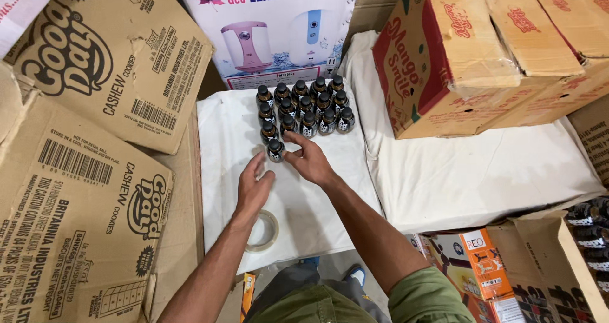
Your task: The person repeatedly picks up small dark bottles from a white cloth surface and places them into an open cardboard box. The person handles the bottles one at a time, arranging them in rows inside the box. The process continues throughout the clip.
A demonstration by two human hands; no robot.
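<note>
- Centrally placed: small dark bottle [275,150], black cap, upright on the white-covered surface [222,139], standing alone just in front of the bottle cluster.
- Right hand [311,160]: fingers spread, fingertips at the small dark bottle's right side; whether they grip it cannot be told.
- Left hand [254,186]: open, palm turned toward the small dark bottle, just short of it, holding nothing.
- Bottle cluster [306,105]: matching dark bottles in close rows, directly behind the small dark bottle.
- Tape roll [264,231]: flat on the surface, nearer the person than the small dark bottle, partly under the left wrist.
- Brown cartons [95,107]: stacked left of the small dark bottle.
- Red-and-tan carton [457,63]: right of it, on white cloth.
- White appliance box [273,25]: behind the cluster.
</note>
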